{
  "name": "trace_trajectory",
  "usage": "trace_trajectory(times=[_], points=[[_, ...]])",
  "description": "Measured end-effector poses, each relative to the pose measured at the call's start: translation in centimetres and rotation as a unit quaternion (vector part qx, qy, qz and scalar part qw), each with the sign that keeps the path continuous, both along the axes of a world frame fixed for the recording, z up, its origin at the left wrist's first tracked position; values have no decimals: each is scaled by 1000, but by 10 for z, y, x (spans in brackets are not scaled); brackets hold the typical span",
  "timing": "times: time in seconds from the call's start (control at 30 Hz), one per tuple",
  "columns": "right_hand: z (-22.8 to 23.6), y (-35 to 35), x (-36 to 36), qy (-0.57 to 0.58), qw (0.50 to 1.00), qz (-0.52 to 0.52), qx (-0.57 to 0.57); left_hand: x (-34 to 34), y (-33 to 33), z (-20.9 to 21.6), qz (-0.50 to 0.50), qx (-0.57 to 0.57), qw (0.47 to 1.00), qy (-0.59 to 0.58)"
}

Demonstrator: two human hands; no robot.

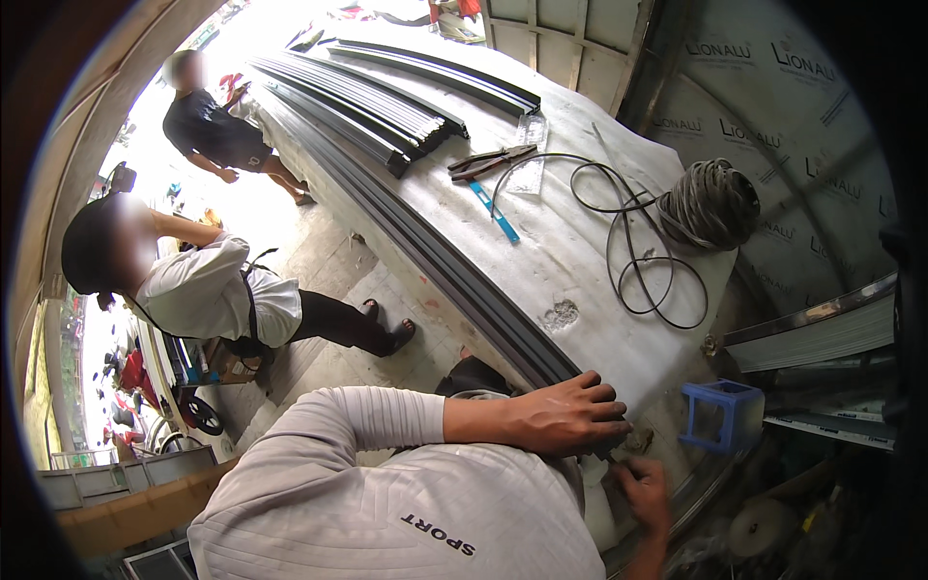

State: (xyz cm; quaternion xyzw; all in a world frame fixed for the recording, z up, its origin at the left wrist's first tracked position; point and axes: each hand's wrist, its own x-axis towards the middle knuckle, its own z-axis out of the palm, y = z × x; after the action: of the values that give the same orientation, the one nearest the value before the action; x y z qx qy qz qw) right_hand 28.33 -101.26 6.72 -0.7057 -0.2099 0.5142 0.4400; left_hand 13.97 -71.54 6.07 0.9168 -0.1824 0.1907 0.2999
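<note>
Wearer's two hands [575, 416] [646, 491], one coil [710, 205], one stool [723, 414]

Far end of the white sheet-covered surface [580, 290]: bundle of dark, silver-edged metal profiles [377, 101], dark channel profile [449, 72] alongside. Nearer: dark metal pliers [486, 162], flat bright-blue tool [495, 211] just beside, clear plastic piece [528, 179]. Right edge: grey-black cord coil [710, 203], loose loops spread left. Blue plastic stool [747, 418] off the right side. Left, standing: person in white top, black cap [208, 285]; farther off, person in dark clothes [213, 130].
</note>
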Motion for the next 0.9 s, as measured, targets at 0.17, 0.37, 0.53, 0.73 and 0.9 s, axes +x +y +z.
trace_trajectory(times=[0.17,0.37,0.53,0.73,0.9], points=[[-13,14,-4,43,999,-6,10,-3,1,-3,-12,0,999,53],[4,-13,18,71,996,33,-48,-1,1,-4,4,12,1000,-6],[0,11,-2,4,1000,18,-12,-2,0,-1,9,3,1000,-2],[-8,20,-8,20,999,25,-15,-4,-1,-3,3,1,1000,4],[5,5,9,84,994,60,-21,-6,-1,-7,1,11,1000,-4]])
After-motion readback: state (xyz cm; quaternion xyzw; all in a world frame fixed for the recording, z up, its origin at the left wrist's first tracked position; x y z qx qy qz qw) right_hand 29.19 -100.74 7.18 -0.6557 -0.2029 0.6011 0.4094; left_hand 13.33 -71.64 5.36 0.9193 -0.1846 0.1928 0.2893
